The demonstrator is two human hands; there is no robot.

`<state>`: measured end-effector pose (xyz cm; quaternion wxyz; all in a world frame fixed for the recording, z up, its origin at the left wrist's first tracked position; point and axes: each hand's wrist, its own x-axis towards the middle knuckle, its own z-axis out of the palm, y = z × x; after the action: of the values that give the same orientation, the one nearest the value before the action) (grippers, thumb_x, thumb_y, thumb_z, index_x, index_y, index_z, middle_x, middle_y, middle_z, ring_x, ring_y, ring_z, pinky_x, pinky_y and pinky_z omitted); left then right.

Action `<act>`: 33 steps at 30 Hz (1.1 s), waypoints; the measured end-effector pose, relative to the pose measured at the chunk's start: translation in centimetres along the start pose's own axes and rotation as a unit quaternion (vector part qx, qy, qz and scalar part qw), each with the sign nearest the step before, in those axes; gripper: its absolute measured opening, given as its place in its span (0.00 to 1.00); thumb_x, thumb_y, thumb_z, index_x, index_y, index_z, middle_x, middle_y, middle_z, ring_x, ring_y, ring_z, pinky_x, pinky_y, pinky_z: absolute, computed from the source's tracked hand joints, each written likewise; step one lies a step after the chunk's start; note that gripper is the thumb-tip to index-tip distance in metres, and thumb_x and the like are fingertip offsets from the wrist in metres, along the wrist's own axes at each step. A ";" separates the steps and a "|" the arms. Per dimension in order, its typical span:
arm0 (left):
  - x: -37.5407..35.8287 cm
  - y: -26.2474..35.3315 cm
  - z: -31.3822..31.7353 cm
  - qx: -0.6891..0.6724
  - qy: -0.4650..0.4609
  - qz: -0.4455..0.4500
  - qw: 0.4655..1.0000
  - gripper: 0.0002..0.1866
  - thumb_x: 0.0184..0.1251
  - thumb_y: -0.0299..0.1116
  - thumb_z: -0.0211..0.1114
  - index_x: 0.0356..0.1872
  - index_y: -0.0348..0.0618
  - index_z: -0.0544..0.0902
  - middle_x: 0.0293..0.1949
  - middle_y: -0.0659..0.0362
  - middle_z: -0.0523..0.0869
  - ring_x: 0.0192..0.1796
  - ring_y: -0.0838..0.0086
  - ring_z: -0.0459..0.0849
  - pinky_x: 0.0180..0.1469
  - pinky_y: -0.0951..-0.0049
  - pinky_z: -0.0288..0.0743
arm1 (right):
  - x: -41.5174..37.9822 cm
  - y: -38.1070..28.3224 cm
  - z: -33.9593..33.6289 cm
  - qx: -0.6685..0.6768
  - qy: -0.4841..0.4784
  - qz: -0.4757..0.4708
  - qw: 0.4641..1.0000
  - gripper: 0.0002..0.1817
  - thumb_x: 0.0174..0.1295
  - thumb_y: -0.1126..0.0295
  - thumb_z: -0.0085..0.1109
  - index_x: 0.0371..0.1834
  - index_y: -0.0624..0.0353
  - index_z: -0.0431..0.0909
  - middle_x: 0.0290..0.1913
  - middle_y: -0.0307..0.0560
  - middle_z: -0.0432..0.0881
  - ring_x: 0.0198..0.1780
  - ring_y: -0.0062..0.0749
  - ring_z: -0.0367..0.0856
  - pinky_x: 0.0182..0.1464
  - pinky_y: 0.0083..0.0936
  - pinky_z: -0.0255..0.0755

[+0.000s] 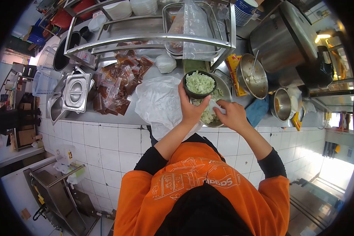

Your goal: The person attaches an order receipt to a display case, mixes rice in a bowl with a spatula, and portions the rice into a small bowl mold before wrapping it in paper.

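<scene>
My left hand [191,109] is wrapped round a dark bowl [199,94] heaped with pale green, rice-like food [200,82]. That bowl is held over the left part of a larger metal bowl [225,87] with more of the same food in it. In my right hand [233,115] is a whitish scoop [213,105], pinched between the fingers just below and right of the dark bowl. Part of the scoop is hidden by my fingers. Crumpled white plastic [158,103] lies on the counter, left of my left hand.
Sealed bags of brown sauce [116,84] lie at the left. A metal rack [145,38] stands above the counter. To the right are a metal bowl with a spoon [252,76], a blue cloth [257,111], a smaller metal bowl [282,104] and a large steel cooker [281,39].
</scene>
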<state>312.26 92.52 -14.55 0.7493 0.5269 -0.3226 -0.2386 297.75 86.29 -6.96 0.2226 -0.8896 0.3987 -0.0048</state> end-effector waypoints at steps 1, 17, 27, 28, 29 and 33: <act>0.0 0.0 -0.2 -0.001 -0.003 -0.007 1.000 0.46 0.49 0.26 0.75 0.68 0.37 0.55 0.59 0.52 0.65 0.64 0.66 0.68 0.65 0.67 0.63 | 0.2 0.6 0.2 0.025 -0.004 0.013 1.000 0.14 0.58 0.56 0.61 0.39 0.53 0.84 0.27 0.51 0.84 0.31 0.50 0.84 0.36 0.39 0.76; -0.9 5.7 -3.0 0.271 -0.210 0.010 0.939 0.47 0.40 0.30 0.78 0.67 0.43 0.65 0.58 0.48 0.67 0.61 0.53 0.71 0.62 0.61 0.71 | -2.5 0.1 -3.6 -0.086 0.102 0.083 0.988 0.10 0.60 0.61 0.57 0.36 0.55 0.81 0.28 0.48 0.84 0.28 0.37 0.84 0.29 0.31 0.75; 0.3 4.0 -0.8 0.302 -0.249 -0.013 0.920 0.49 0.39 0.32 0.80 0.68 0.40 0.65 0.56 0.47 0.68 0.58 0.53 0.74 0.58 0.64 0.72 | -4.1 -2.1 0.4 -0.244 0.106 -0.108 0.958 0.25 0.47 0.65 0.61 0.47 0.70 0.74 0.25 0.40 0.76 0.26 0.28 0.81 0.27 0.26 0.74; 0.3 4.1 -0.9 0.308 -0.259 -0.005 0.915 0.49 0.39 0.31 0.80 0.68 0.40 0.64 0.57 0.48 0.68 0.59 0.54 0.73 0.59 0.63 0.72 | -4.0 -1.8 0.2 -0.250 0.117 -0.108 0.955 0.24 0.48 0.65 0.61 0.47 0.69 0.74 0.25 0.41 0.77 0.26 0.29 0.81 0.27 0.27 0.74; 0.3 4.3 -1.2 0.298 -0.248 0.008 0.922 0.49 0.39 0.31 0.80 0.68 0.40 0.64 0.57 0.48 0.68 0.59 0.54 0.73 0.60 0.63 0.72 | -4.1 -1.6 0.1 -0.254 0.126 -0.108 0.953 0.23 0.48 0.66 0.61 0.47 0.68 0.74 0.26 0.41 0.77 0.26 0.30 0.81 0.27 0.27 0.74; 1.2 4.9 -2.7 0.192 -0.244 0.001 0.951 0.50 0.41 0.27 0.79 0.69 0.41 0.61 0.61 0.52 0.65 0.66 0.60 0.68 0.66 0.62 0.68 | -3.1 1.5 -2.2 -0.193 0.136 -0.083 0.968 0.19 0.53 0.67 0.61 0.47 0.63 0.72 0.25 0.43 0.77 0.27 0.35 0.81 0.27 0.31 0.74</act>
<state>315.14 95.02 -10.34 0.5329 0.5862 -0.5357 -0.2924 294.17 86.73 -5.10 -0.0110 -0.9366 0.3437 -0.0668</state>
